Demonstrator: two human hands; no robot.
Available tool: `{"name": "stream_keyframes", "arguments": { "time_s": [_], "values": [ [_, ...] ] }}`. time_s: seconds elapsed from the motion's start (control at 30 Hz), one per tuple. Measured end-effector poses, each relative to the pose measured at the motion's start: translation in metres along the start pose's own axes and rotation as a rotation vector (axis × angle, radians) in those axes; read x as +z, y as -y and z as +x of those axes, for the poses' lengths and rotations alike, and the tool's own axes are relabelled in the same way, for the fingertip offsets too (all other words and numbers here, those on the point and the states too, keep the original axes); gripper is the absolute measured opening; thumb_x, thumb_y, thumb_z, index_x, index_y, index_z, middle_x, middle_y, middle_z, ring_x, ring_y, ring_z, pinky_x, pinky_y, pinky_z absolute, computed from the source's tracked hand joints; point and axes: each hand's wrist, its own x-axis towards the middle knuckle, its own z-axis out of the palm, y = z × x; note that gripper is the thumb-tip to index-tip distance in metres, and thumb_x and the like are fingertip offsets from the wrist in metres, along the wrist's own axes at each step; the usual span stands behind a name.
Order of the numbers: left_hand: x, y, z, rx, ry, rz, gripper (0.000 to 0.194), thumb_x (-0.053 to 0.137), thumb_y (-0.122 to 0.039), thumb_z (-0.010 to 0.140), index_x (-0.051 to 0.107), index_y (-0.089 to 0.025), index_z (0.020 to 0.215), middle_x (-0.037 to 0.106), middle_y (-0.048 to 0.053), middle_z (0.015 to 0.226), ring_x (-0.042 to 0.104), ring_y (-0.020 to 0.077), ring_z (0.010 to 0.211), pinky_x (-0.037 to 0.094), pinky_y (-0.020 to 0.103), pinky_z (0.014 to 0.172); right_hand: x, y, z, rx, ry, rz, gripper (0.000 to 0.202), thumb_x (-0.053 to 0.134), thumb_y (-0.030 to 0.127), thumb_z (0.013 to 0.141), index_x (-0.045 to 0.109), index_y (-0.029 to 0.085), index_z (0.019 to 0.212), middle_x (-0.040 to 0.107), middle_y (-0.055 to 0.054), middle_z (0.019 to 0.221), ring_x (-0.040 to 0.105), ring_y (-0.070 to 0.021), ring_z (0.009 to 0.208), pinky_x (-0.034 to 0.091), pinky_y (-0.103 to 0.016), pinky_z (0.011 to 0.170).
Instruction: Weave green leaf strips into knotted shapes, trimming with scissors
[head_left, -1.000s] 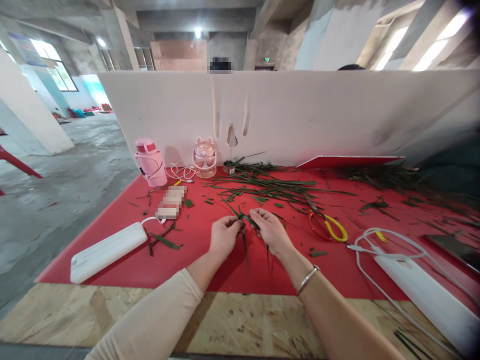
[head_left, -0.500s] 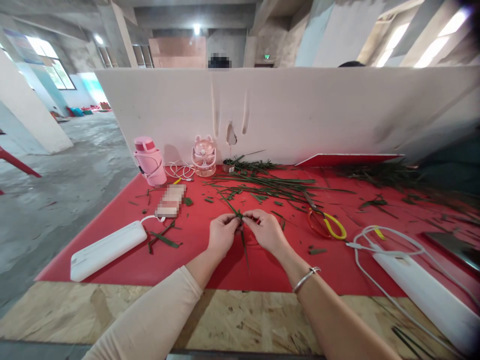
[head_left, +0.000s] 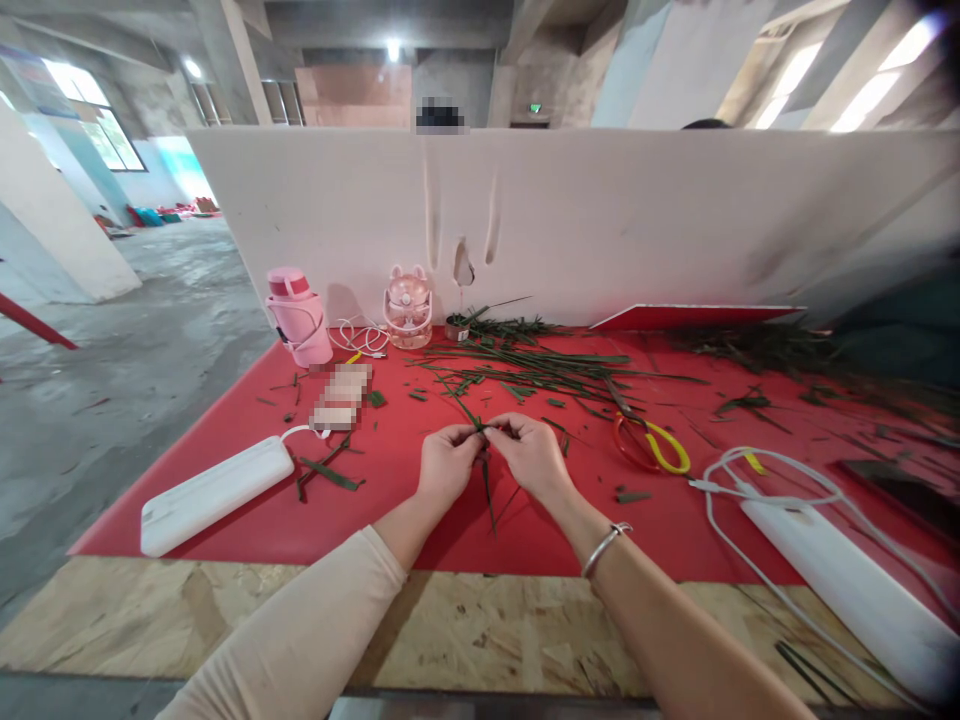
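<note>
Both my hands meet over the red table covering, pinching a small bundle of green leaf strips. My left hand grips it from the left with thumb and forefinger. From the other side my right hand, with a silver bangle at its wrist, closes on the same strips. Loose ends stick out above and below the fingertips; the crossing point is partly hidden by the fingers. Beyond the hands lies a pile of long green leaf strips. Scissors with red and yellow handles rest to the right.
A white power bank lies at left, another white block with a cable at right. A pink bottle and a clear pink cup stand before the white partition. Leaf scraps are scattered around. A person's sleeve shows far right.
My hands stay together on the leaf strips, with only slight finger movement. A thin end now points down below my right hand. The view has shifted slightly.
</note>
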Motion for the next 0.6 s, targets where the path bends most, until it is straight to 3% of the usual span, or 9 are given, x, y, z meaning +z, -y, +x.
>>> {"name": "stream_keyframes", "arguments": {
  "time_s": [0.3, 0.6],
  "values": [
    [0.0, -0.004, 0.0, -0.043, -0.04, -0.111, 0.013, 0.061, -0.02, 0.063, 0.066, -0.012, 0.071, 0.064, 0.002, 0.062, 0.056, 0.0082, 0.05, 0.045, 0.018, 0.049, 0.009, 0.0, -0.001, -0.017, -0.009, 0.247, 0.017, 0.057, 0.027, 0.069, 0.054, 0.018, 0.084, 0.058, 0.002, 0.061, 0.054, -0.0122, 0.054, 0.044, -0.023, 0.053],
    [-0.001, -0.001, 0.001, -0.046, -0.048, -0.136, 0.01, 0.061, -0.021, 0.062, 0.065, -0.013, 0.068, 0.063, 0.0, 0.057, 0.055, 0.0077, 0.048, 0.044, 0.018, 0.048, 0.011, 0.002, -0.003, 0.004, -0.017, 0.195, 0.01, 0.055, 0.026, 0.068, 0.058, 0.017, 0.074, 0.058, 0.001, 0.058, 0.055, -0.0128, 0.053, 0.046, -0.025, 0.054]
  ]
}}
